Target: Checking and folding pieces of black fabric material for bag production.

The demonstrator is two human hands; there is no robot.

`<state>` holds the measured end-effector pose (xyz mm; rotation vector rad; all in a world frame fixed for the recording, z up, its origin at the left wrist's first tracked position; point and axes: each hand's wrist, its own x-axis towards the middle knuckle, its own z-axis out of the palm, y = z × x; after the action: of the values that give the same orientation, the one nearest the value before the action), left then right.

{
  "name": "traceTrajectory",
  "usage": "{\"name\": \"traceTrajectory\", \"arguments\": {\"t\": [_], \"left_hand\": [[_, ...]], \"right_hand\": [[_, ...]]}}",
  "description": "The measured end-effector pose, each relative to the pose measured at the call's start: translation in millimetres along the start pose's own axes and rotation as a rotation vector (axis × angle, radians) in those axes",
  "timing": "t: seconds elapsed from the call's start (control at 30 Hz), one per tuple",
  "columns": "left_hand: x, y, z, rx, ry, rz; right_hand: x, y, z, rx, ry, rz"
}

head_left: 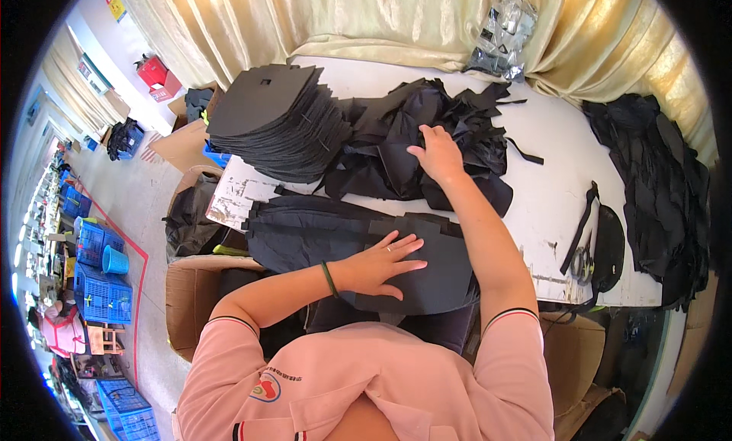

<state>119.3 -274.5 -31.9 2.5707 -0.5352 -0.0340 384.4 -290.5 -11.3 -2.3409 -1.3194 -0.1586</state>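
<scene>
My left hand (379,267) lies flat with its fingers spread on a stiff black panel (435,269). The panel rests over a long black fabric piece (305,227) with a strap-like band, at the table's near edge. Farther off, my right hand (440,155) is at a heap of crumpled black fabric pieces (393,140). Its thumb stands apart from the fingers, and I see nothing gripped between them. Left of the heap rises a tall, fanned stack of black panels (267,109), the top one with a small slot.
Scissors (582,266) lie beside a black pouch with straps (608,250) on the white table (549,182). Black fabric pieces (659,189) drape over its right end. A clear plastic bag (503,37) sits by the curtain. Cardboard boxes (187,304) and blue crates (103,292) stand left.
</scene>
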Motion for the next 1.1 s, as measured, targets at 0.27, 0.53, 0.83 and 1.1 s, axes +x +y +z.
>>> {"name": "traceTrajectory", "arguments": {"t": [0.27, 0.53, 0.83, 1.1], "left_hand": [[-10.5, -35.9, -37.9, -0.273, 0.653, -0.228], [19.3, -87.5, -123.0, -0.743, 1.130, -0.264], [-4.1, -52.8, -199.7, -0.770, 1.229, -0.148], [-12.0, -26.6, -233.5, -0.858, 1.126, -0.088]], "right_hand": [[39.1, -15.2, 24.9, 0.237, 0.037, 0.095], [34.9, -96.3, -102.7, 1.080, -0.123, -0.138], [17.7, -80.6, -154.9, 0.888, 0.017, 0.069], [-15.1, -118.3, -182.3, 0.196, 0.456, -0.610]]}}
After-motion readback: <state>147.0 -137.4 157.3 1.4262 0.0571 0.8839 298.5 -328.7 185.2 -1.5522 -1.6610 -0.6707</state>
